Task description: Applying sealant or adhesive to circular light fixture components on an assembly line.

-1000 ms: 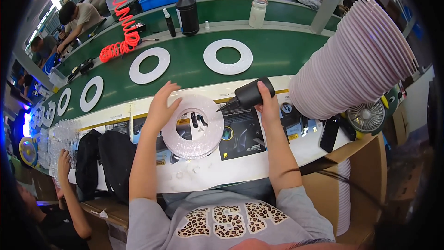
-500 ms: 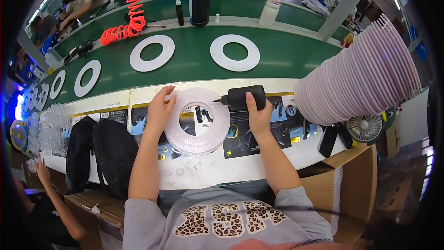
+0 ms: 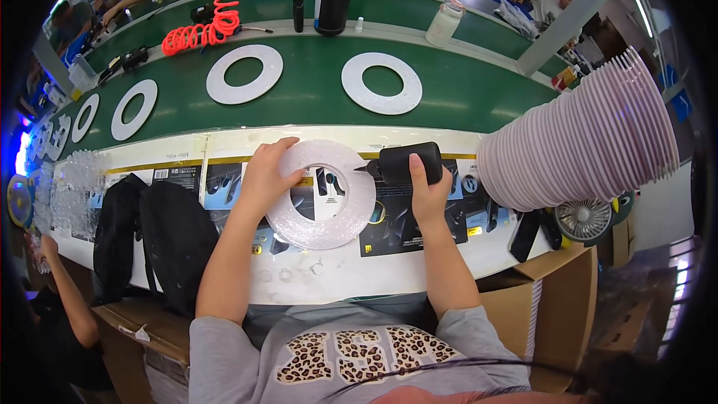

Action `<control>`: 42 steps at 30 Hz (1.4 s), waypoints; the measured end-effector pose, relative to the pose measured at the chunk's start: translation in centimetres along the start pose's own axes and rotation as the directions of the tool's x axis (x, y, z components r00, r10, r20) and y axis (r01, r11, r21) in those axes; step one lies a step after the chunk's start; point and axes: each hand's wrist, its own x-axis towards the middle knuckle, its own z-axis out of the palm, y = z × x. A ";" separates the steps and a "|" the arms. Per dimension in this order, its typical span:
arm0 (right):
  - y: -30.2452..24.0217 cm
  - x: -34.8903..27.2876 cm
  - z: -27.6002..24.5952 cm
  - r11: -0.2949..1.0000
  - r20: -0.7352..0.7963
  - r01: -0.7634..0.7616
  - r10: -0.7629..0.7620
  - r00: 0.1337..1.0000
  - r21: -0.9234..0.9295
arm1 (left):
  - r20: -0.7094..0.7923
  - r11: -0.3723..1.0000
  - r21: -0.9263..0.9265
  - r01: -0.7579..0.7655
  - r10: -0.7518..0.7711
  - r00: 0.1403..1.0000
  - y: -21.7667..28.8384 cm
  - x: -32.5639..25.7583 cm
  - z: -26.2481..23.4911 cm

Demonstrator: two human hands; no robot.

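Since the right hand (image 3: 430, 196) is wrapped round a black plastic squeeze bottle (image 3: 396, 165), I'd squeeze lightly, its thin black nozzle (image 3: 362, 170) steady by the shiny white flat ring (image 3: 321, 234) between both hands (left hand's (image 3: 268, 173) thumb and fingers part; can't tell if it's pinching).

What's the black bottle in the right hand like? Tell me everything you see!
The black bottle has a chunky, smooth body that looks like plastic, and a thin, pointed nozzle. It's held nearly level, nozzle pointing left at the white ring. The right hand grips it, thumb on the side facing us. I can't tell whether the tip touches the ring.
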 end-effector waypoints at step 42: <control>2.3 0.5 1.0 0.997 -0.073 -0.073 0.074 0.995 0.008 | -0.041 0.999 -0.037 -0.014 0.013 0.999 -1.0 0.1 0.5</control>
